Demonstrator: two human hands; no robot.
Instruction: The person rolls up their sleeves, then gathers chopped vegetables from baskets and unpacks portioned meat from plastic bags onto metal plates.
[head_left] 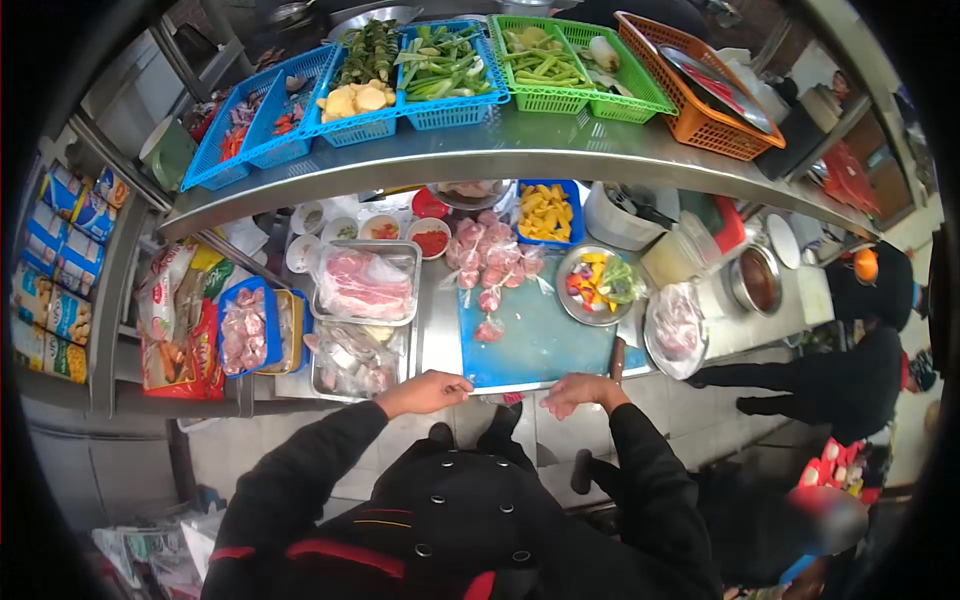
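Note:
My left hand point(430, 393) is at the front edge of the blue cutting board point(530, 352), fingers pressed together in a pinch; what they hold is too small to make out. My right hand point(575, 392) is over the same edge further right, its fingers loosely apart and somewhat blurred, with no held thing visible. Just beyond it, a knife's brown handle point(617, 358) shows at the board's right side. Bagged portions of meat point(490, 250) are heaped at the back of the board, and one small bag point(489, 329) lies nearer me.
A metal bowl of cut peppers point(597, 285) stands on the right, beside a plate of wrapped meat point(677, 325). Metal trays point(366, 283) of meat are at left. Vegetable baskets point(455, 85) line the overhead shelf point(500, 160). Other people point(840, 380) are on the right.

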